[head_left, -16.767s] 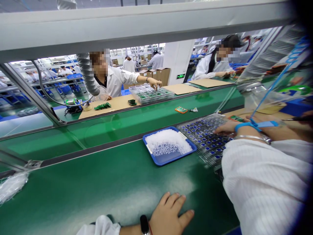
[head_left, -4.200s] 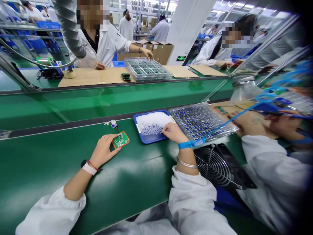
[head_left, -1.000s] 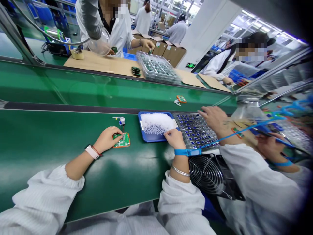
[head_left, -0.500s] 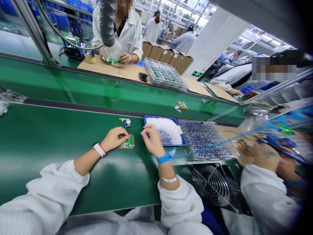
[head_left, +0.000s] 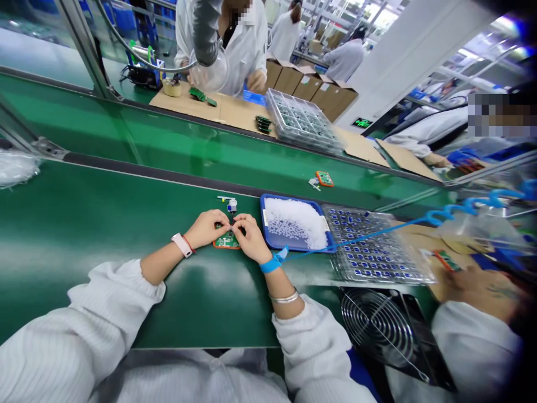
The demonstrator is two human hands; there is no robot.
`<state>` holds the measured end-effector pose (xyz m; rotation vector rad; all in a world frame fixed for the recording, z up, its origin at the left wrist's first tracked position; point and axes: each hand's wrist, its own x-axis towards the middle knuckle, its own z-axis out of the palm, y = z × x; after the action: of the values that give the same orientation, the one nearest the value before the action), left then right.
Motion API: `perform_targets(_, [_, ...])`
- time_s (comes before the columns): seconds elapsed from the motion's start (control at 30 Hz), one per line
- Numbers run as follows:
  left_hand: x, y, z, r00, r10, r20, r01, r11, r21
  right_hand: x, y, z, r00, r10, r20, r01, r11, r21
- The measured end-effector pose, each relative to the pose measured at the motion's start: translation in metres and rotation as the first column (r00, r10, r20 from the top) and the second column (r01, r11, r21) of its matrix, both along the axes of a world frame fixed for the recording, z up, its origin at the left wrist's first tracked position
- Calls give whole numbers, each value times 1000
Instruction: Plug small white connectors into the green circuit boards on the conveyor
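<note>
A green circuit board [head_left: 226, 242] in an orange frame lies flat on the green bench, partly covered by my fingers. My left hand [head_left: 207, 227] is closed in a pinch over its upper edge. From the other side my right hand [head_left: 250, 239] is also pinched, its fingertips meeting the left ones above the board. What either pinch holds is too small to make out. Just beyond the fingers lies a small white and blue part [head_left: 232, 206], with thin dark wires running toward the board. A blue tray [head_left: 263, 221] of small white pieces stands right of my right hand.
Right of the blue tray sits a clear plastic tray [head_left: 423, 274] with rows of blue parts. A blue cord [head_left: 377, 230] runs from my right wristband across both trays. A fan with a wire guard [head_left: 377, 324] is at the bench's front right. A co-worker's hand [head_left: 482, 291] is far right.
My right hand has moved left from beside the blue tray to the board and joined my left fingertips. The view has shifted. Across the bench, a co-worker's board now lies on the cardboard.
</note>
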<state>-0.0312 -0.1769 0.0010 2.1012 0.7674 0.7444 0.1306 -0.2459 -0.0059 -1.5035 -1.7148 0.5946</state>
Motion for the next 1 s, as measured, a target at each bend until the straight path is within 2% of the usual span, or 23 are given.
perform_targets(0.33, [1, 0, 2, 997, -25, -69, 25, 1000, 3, 3, 0, -1, 998, 19, -58, -22, 999, -49])
perform_targets(0.57, [9, 3, 11, 970, 19, -244, -31, 998, -45, 4, 4, 1, 998, -26, -60, 20, 995, -101])
perform_targets(0.67, [10, 2, 13, 965, 19, -263, -35, 998, -56, 4, 4, 2, 997, -36, -65, 28, 993, -116])
perform_targets(0.73, [6, -3, 13, 966, 62, -252, -68, 998, -16, 3, 3, 1, 996, -37, -85, 28, 995, -98])
perform_targets(0.8, [-1, -10, 13, 967, 86, -241, -67, 994, 86, 3, 2, -1, 991, -49, -124, 42, 998, -56])
perform_targets(0.9, [-12, -20, 13, 958, 2, -288, 73, 966, 247, 3, 1, -4, 969, -108, -220, 111, 994, 2])
perform_targets(1.0, [-16, -20, 15, 934, -41, -354, 141, 955, 262, 2, 1, -3, 932, -195, -306, 219, 975, 45])
